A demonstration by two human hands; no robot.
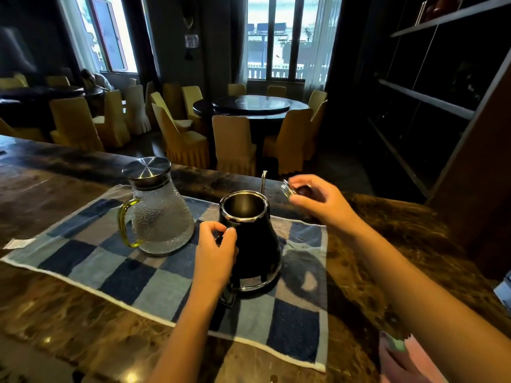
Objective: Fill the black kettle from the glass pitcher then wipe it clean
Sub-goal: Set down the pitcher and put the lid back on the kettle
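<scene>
Left hand [215, 251] grips the open black metal kettle [253, 244] by its handle on the blue checkered cloth [116, 275], right hand [318, 201] pinches its lid [289, 189] clear, lidded glass pitcher [160, 214] beside.

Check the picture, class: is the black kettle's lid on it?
No: the black kettle stands with its mouth open, and the right hand holds the shiny lid off to its side.

Bare forearms both sides, bare left hand [215, 250], bare right hand [318, 200]; there's a pale, short thumbnail on the left.
</scene>
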